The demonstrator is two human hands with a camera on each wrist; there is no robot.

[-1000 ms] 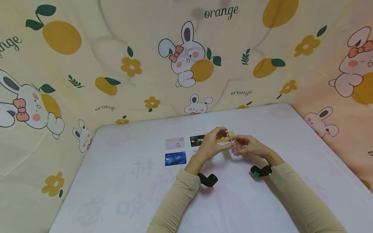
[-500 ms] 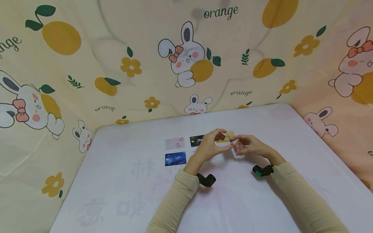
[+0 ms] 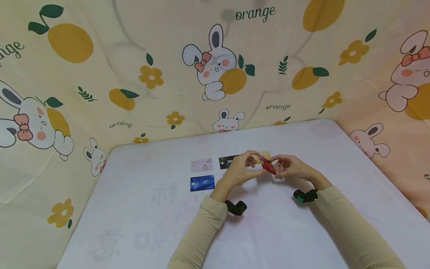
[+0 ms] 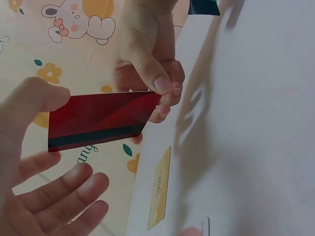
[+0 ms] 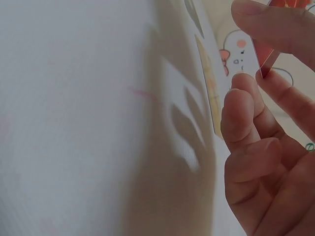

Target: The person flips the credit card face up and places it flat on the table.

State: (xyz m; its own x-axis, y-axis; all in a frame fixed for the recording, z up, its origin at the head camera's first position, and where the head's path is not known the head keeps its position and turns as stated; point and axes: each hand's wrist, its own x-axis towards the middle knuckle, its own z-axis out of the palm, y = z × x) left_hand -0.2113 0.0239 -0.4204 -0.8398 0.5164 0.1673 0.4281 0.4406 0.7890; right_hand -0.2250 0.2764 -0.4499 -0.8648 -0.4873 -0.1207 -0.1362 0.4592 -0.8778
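Note:
Above the table (image 3: 151, 231), both hands hold a red card (image 3: 267, 164) between them by its opposite ends. The left hand (image 3: 240, 169) pinches one end with thumb and forefinger, and its other fingers (image 4: 78, 196) are spread below. At the far end, the right hand (image 3: 292, 167) grips the corners between thumb and forefinger, with the remaining fingers (image 5: 246, 118) curled beneath. A dark stripe runs along the card face seen in the left wrist view. Behind the hands lies a gold card (image 3: 265, 154), partly covered by them.
Left of the hands lie a pale pink card (image 3: 201, 165), a blue VIP card (image 3: 202, 183) and a black card (image 3: 224, 163). A white card with pink print (image 4: 189, 232) is mostly hidden by the left hand. A printed cloth (image 3: 168, 48) hangs behind the table.
The card has turned from nearly edge-on to show its red face toward the head camera. The right wrist has shifted slightly right, the left slightly left.

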